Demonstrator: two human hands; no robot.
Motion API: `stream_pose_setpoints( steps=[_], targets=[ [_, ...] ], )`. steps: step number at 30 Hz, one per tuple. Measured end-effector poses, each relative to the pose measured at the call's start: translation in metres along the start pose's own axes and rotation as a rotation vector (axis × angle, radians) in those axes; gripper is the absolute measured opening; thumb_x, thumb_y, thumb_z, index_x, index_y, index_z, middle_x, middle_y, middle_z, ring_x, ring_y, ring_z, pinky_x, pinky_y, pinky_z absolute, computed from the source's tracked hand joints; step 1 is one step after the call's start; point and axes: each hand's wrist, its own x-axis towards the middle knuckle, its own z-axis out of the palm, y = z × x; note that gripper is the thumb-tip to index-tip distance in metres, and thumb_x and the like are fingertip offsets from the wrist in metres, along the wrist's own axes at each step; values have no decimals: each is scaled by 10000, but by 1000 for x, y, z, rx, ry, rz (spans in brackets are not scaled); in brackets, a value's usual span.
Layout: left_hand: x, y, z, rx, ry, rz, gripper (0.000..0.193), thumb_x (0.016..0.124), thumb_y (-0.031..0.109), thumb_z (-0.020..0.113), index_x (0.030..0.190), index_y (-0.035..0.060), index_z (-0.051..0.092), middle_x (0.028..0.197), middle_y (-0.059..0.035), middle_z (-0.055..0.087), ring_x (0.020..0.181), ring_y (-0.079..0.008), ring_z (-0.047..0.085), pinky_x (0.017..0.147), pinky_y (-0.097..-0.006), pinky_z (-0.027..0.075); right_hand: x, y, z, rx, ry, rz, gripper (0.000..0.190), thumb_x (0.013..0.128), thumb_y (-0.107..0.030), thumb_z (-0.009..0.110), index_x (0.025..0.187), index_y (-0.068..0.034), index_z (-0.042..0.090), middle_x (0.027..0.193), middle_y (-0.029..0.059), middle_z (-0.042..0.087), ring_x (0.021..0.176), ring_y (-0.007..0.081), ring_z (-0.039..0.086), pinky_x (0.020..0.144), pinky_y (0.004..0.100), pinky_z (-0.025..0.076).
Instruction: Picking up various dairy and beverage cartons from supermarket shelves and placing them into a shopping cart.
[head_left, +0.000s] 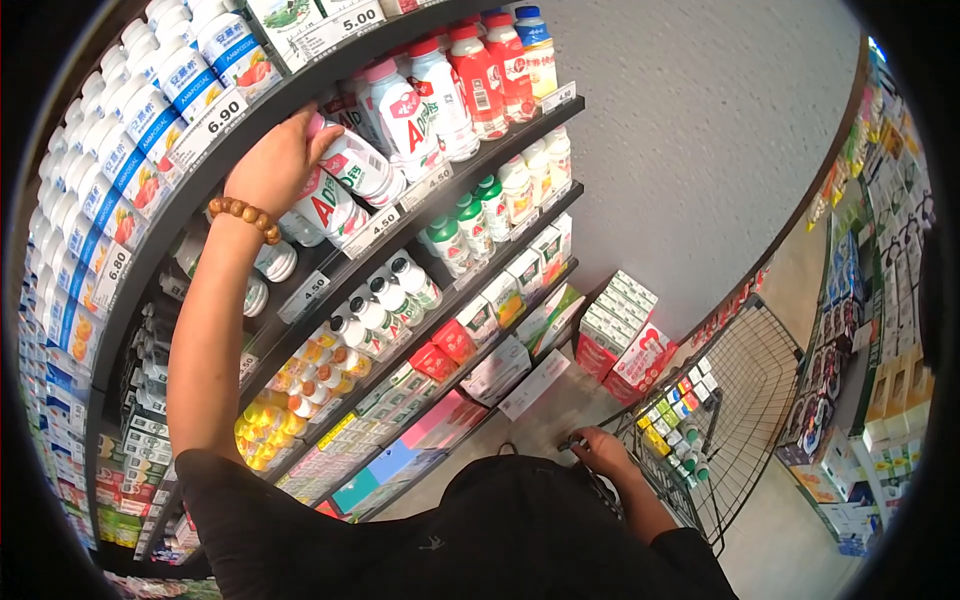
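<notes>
My left hand (279, 159), with a wooden bead bracelet at the wrist, grips a white bottle (364, 174) near its pink cap. That bottle leans at the front of a dark shelf, against or close to another bottle (330, 206) with red and green lettering. Upright bottles with pink and red caps (409, 124) stand to its right. Low at the right of my body, my right hand (601, 452) has its fingers bent around or against a small dark thing, too unclear to name. It is beside the near end of a wire shopping cart (739, 405).
White bottles (161, 112) fill the upper left shelf. Lower shelves hold small bottles (386, 304) and cartons (480, 319). Boxed drinks (616, 315) stand on the floor by a grey wall (675, 150). Small bottles and packs (675, 424) lie in the cart. Another stocked shelf (840, 337) curves along the right.
</notes>
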Motion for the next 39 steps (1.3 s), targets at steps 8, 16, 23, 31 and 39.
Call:
stream_pose_setpoints(
  steps=[8, 16, 23, 31, 39],
  targets=[
    [-9, -1, -5, 127, -52, -32, 514, 1080, 468, 609, 1297, 6, 671, 1060, -263, 746, 1022, -478, 697, 894, -535, 553, -5, -5, -2, 40, 43, 5, 349, 959, -331, 724, 1215, -96, 752, 1214, 173, 740, 1088, 385, 727, 932, 466, 584],
    [-18, 1, -17, 77, -166, -102, 550, 1034, 512, 665, 1298, 30, 681, 1033, -253, 752, 985, -467, 710, 866, -529, 564, -4, 1, 5, -7, 98, -48, 329, 959, -297, 754, 1206, -80, 741, 1165, 149, 748, 1071, 377, 732, 902, 461, 592],
    [-47, -4, -24, 46, -98, -141, 559, 936, 490, 795, 1257, 43, 697, 940, -216, 749, 872, -431, 718, 759, -489, 565, -2, -1, 2, 33, 44, 62, 341, 972, -338, 738, 1237, -125, 756, 1223, 142, 749, 1091, 356, 741, 930, 452, 590],
    [-81, 13, -30, 90, 197, 56, 513, 870, 391, 866, 1255, 93, 705, 1053, -121, 729, 932, -324, 710, 753, -436, 564, 0, 6, 2, 11, -8, 47, 340, 963, -333, 743, 1233, -127, 757, 1197, 141, 760, 1094, 338, 747, 932, 447, 591],
    [-87, 18, -37, 23, 228, 13, 477, 816, 276, 917, 1194, 74, 708, 928, -92, 643, 806, -290, 646, 721, -394, 543, -1, 8, 3, 5, -2, -6, 312, 975, -323, 728, 1218, -128, 749, 1162, 129, 761, 1084, 347, 734, 917, 453, 588]
  ],
)
